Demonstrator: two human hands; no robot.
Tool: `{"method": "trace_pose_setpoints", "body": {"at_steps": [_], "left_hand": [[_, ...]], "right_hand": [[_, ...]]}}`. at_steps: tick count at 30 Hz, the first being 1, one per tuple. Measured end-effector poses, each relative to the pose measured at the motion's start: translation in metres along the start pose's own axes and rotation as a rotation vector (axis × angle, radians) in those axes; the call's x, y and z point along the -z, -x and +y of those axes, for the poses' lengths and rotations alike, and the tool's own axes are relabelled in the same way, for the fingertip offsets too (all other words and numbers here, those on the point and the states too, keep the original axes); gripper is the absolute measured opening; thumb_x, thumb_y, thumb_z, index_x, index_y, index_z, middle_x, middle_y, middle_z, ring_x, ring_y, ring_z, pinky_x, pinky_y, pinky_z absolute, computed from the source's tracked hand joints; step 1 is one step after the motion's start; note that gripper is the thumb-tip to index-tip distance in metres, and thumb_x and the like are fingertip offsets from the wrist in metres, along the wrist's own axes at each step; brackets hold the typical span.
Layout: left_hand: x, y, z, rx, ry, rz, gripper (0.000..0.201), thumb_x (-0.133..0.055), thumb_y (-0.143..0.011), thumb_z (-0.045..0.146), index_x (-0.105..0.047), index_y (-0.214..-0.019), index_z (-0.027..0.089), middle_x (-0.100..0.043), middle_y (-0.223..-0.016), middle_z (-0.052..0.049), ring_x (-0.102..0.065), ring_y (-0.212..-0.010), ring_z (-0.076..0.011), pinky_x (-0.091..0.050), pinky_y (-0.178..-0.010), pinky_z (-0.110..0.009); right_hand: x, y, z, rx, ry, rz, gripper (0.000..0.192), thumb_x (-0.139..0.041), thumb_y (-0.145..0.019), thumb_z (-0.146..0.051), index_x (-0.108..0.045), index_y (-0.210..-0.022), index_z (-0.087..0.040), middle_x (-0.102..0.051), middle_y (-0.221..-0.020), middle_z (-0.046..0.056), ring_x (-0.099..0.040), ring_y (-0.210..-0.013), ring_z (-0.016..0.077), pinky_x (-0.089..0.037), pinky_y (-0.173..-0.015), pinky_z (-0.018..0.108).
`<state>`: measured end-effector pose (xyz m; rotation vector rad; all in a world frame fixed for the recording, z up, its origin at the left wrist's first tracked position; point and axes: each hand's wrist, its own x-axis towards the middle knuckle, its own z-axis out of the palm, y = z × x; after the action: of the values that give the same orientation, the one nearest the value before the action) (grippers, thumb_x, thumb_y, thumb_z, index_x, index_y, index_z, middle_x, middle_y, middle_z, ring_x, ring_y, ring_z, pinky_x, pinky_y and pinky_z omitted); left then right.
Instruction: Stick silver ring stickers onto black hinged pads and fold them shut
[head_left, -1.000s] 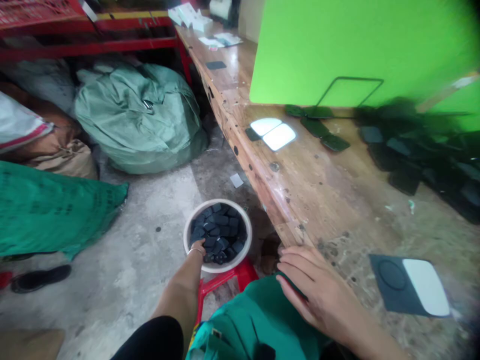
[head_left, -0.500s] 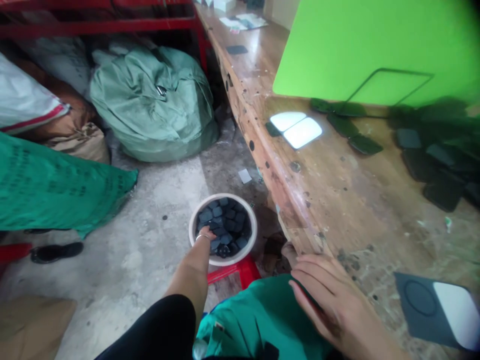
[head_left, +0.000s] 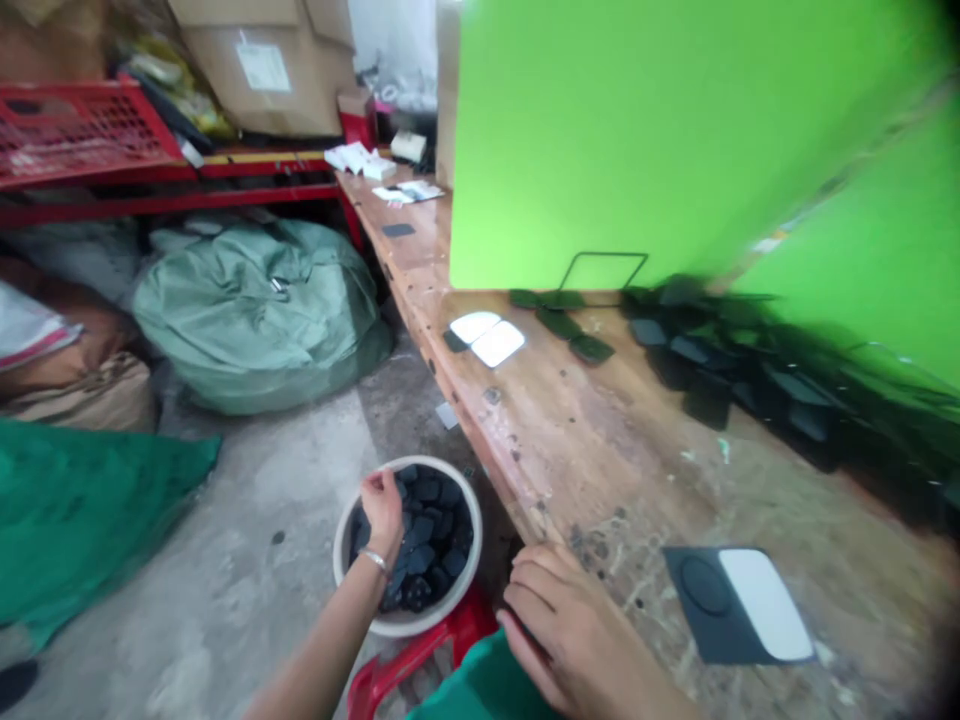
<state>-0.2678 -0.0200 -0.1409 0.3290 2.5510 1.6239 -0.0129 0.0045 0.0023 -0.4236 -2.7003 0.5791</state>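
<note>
Lifting from bowl (head_left: 420, 625) | left hand (head_left: 381, 507) closed, contents unclear | right hand (head_left: 570, 630) flat on bench (head_left: 600, 450)

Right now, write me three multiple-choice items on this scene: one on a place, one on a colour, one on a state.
1. Where does the white bucket stand?
A. on the bench
B. on a red stool on the floor
C. on the shelf

2. What colour is the upright board on the wooden bench?
A. bright green
B. blue
C. yellow

3. How is the left hand?
A. flat on the bench
B. curled over the dark pieces
C. gripping the stool

Answers: B, the red stool shows under it; A, the board is vivid green; B, its fingers are curled above the bucket.
</note>
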Motion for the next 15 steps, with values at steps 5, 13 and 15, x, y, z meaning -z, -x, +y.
{"method": "trace_pose_setpoints", "body": {"at_steps": [5, 13, 15], "left_hand": [[-0.022, -0.026, 0.118, -0.499, 0.043, -0.173, 0.016, -0.048, -0.097, 0.032, -0.057, -0.101, 0.019, -0.062, -0.097, -0.005, -0.06, -0.092, -0.0182, -0.05, -0.088, -0.034], [-0.158, 0.008, 0.263, -1.006, -0.357, -0.711, 0.039, -0.063, -0.089, 0.04, -0.063, -0.122, 0.019, -0.054, -0.142, -0.012, -0.043, -0.137, -0.0257, -0.033, -0.114, -0.036], [-0.186, 0.014, 0.274, -0.96, -0.489, -0.72, 0.053, -0.057, -0.091, 0.047, -0.055, -0.135, 0.018, -0.042, -0.152, -0.016, -0.03, -0.145, -0.0327, -0.026, -0.117, -0.047]], "right_hand": [[-0.003, 0.002, 0.001, -0.006, 0.037, -0.034, 0.008, -0.057, -0.089, -0.018, -0.062, -0.082, -0.017, -0.063, -0.084, 0.005, -0.056, -0.088, 0.0211, -0.047, -0.087, 0.038], [-0.003, 0.002, 0.0, -0.045, 0.069, -0.092, 0.011, -0.058, -0.089, -0.021, -0.064, -0.08, -0.017, -0.063, -0.084, 0.004, -0.055, -0.091, 0.0193, -0.043, -0.095, 0.035], [-0.003, 0.0, 0.0, -0.043, 0.084, -0.115, 0.012, -0.059, -0.089, -0.023, -0.064, -0.079, -0.017, -0.063, -0.084, 0.004, -0.054, -0.092, 0.0199, -0.043, -0.096, 0.035]]}}
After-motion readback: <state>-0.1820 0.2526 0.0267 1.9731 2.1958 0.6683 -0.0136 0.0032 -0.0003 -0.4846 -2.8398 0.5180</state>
